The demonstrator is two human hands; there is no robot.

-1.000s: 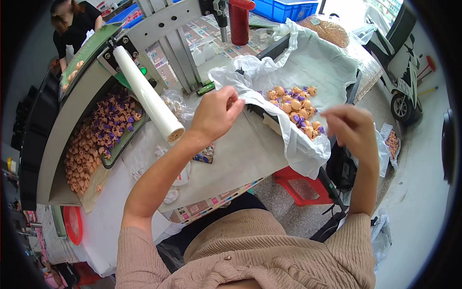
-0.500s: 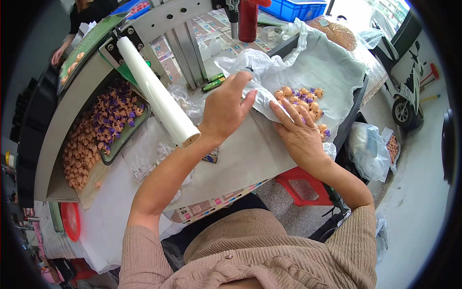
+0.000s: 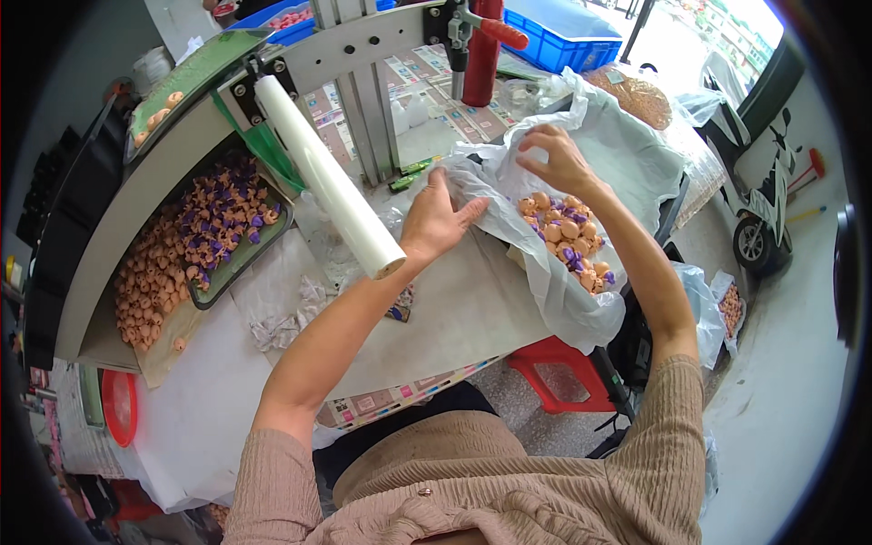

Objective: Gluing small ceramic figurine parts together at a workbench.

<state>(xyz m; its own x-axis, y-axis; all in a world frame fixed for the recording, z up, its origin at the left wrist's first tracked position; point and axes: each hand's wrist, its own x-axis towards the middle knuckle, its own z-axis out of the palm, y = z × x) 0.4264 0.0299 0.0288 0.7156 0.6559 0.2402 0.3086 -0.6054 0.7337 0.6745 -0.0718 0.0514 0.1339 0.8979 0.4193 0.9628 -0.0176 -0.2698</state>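
Note:
A tray [image 3: 673, 216] lined with thin white plastic sheet [image 3: 627, 154] holds a heap of small peach-coloured doll-head-like pieces [image 3: 569, 229], some with purple parts. At the sheet's left edge, my left hand [image 3: 434, 221] has its thumb and fingers apart, touching or close to the plastic. My right hand [image 3: 561, 163] hovers over the tray's far left part, its fingers curved and a gap between thumb and forefinger. Crumpled plastic lies just beyond it; contact is hard to tell. Part of the sheet drapes over the tray's near side.
A white roller [image 3: 329, 177] on a metal frame stands left of my forearms. Further left, a dark green tray [image 3: 238, 265] of purple-and-peach pieces lies by a pile of peach heads [image 3: 145, 304]. Below the table is a red stool [image 3: 559, 377]; a blue crate [image 3: 563, 41] stands behind.
My right hand has lifted off the pieces and moved up and away to the far side. The near sheet is now spread back, uncovering more pieces. My left hand has shifted slightly nearer.

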